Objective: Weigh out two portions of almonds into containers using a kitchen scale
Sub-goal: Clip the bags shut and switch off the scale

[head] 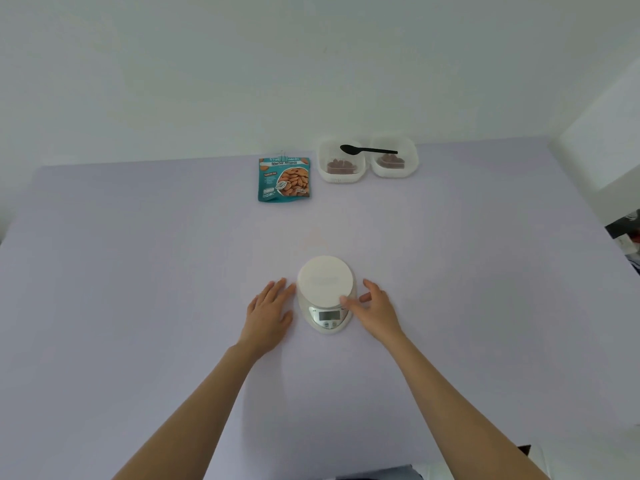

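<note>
A white kitchen scale with a round platform and a small display stands in the middle of the table with nothing on it. My left hand lies flat on the table, fingertips at the scale's left side. My right hand touches the scale's right side, thumb on the platform rim. At the back stand two clear containers, the left container and the right container, each with almonds inside. A black spoon lies across both rims. A teal almond bag stands left of them.
The lavender table meets a white wall at the back. Dark objects sit past the table's right edge.
</note>
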